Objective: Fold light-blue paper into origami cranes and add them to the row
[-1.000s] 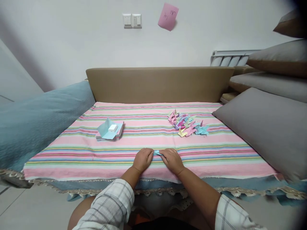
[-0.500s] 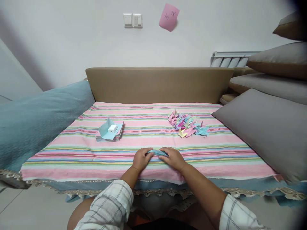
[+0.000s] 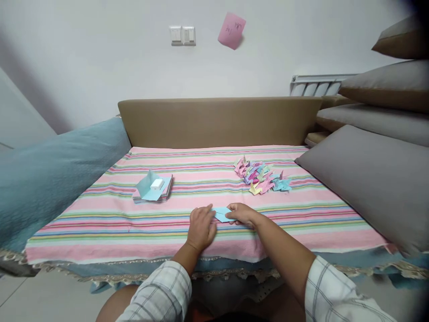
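Observation:
A small folded piece of light blue paper [image 3: 221, 213] lies between my hands, close above the striped cloth. A crease line shows along its upper face. My right hand [image 3: 244, 214] pinches its right end between thumb and fingers. At the paper's left end, my left hand [image 3: 201, 228] is palm down with fingers stretched forward and thumb apart. Its fingertips meet the paper's left edge. Folded paper cranes [image 3: 261, 175] in several colours lie in a cluster beyond my right hand.
The striped cloth [image 3: 110, 214] covers the seat. At left, a stack of coloured paper [image 3: 167, 191] bears an open blue sheet [image 3: 145, 186] and a small white block [image 3: 157, 184]. Grey cushions [image 3: 368, 174] stand at right, a blue bolster [image 3: 67, 170] at left, a brown backrest [image 3: 217, 123] behind.
The blue paper has turned from nearly edge-on to showing its flat face. My left hand has loosened its pinch and turned palm down; my right hand keeps its hold.

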The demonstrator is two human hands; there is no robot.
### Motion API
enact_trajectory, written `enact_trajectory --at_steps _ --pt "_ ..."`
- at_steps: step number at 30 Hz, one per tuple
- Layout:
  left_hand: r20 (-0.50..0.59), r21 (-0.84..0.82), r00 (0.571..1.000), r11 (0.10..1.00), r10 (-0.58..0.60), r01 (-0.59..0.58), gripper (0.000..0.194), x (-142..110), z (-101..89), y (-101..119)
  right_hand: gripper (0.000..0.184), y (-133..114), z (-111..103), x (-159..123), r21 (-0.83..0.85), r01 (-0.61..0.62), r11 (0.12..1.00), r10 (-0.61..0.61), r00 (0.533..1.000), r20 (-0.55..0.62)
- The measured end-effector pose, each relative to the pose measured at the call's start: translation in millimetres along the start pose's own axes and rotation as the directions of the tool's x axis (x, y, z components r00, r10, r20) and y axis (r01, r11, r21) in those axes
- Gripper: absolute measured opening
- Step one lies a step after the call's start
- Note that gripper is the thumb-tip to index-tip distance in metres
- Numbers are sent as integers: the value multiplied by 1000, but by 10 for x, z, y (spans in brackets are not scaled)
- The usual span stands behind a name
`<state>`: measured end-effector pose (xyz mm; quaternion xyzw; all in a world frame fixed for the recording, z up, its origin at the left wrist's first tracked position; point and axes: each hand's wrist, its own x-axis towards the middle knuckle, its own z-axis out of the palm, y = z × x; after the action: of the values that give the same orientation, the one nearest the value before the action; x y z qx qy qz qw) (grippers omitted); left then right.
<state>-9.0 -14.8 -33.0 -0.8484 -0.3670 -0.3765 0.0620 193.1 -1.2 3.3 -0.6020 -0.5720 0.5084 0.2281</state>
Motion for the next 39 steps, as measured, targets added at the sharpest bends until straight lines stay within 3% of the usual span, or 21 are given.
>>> enact_trajectory --at_steps 5,13,19,24,27,30,31,32,33,35,37,39 --pt "184 39 965 980 187 -197 39 -11 14 52 10 -122 -71 72 -15 -102 995 102 993 67" --pt "329 8 920 973 214 -229 46 -4 75 19 5 -215 -47 156 -123 -175 977 178 984 19" --pt "357 7 914 977 195 -212 47 -2 87 21 15 -98 -99 133 -169 -156 973 141 985 -102" --pt "376 9 907 978 190 -208 49 20 68 30 11 126 -144 49 -198 -43 979 -3 974 -226" --pt "403 6 896 978 188 -208 50 35 52 40 10 244 -119 -15 -243 21 970 -104 937 -334" --pt "429 3 886 981 175 -195 49 48 45 47 15 332 -62 -109 -315 58 947 -203 869 -451" --pt "436 2 884 982 170 -190 49 52 44 50 16 359 -35 -145 -353 83 932 -261 830 -493" --pt "440 0 882 983 166 -185 48 55 43 52 16 386 -4 -177 -454 150 878 -401 749 -527" --pt "445 -4 881 984 162 -179 48 59 42 54 18 414 30 -205 -540 229 810 -527 688 -499" --pt "452 -13 879 987 150 -162 47 66 38 58 20 471 104 -235 -636 370 677 -684 635 -358" --pt "462 -25 877 990 131 -135 46 76 30 61 19 524 172 -228 -648 436 624 -727 627 -279" --pt "470 -42 877 995 103 -95 44 92 21 63 17 564 220 -196 -618 452 644 -717 638 -281"
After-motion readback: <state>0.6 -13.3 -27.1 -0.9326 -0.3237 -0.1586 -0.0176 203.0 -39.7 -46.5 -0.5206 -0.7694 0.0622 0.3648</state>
